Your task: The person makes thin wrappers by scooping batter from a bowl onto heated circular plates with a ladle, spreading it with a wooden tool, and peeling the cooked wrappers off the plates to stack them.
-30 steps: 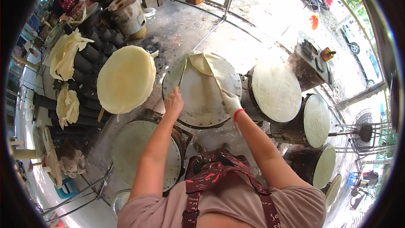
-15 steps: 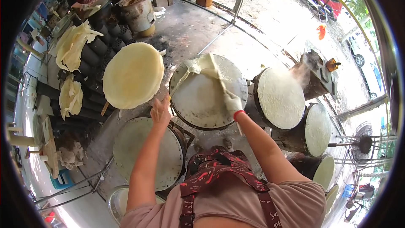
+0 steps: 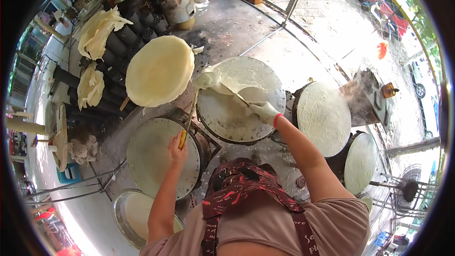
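My left hand (image 3: 177, 154), bare, is closed around the yellow handle of a slim scraper (image 3: 183, 138). Its thin shaft points up to the left rim of the middle round griddle (image 3: 227, 114). Over that griddle my right hand (image 3: 264, 112), in a white glove with a red cuff, grips a thin stick (image 3: 242, 99). The stick's far end goes into a lump of soft, stretchy batter (image 3: 207, 80) at the griddle's upper left rim. A pale layer of batter (image 3: 256, 73) coats the griddle's far part; its near part shows grey. Where the scraper tip meets the lump is unclear.
A round stack of thin flatbreads (image 3: 160, 71) stands left of the griddle. Beyond lie torn sheets (image 3: 102, 31) over dark cylinders. Another griddle (image 3: 163, 156) is near left; a batter-covered griddle (image 3: 323, 118) is at right. A metal basin (image 3: 135, 215) sits lower left.
My left hand has moved down, bringing the scraper into plain sight. My right hand has risen slightly. The batter has drawn together into a lump at the griddle's left rim.
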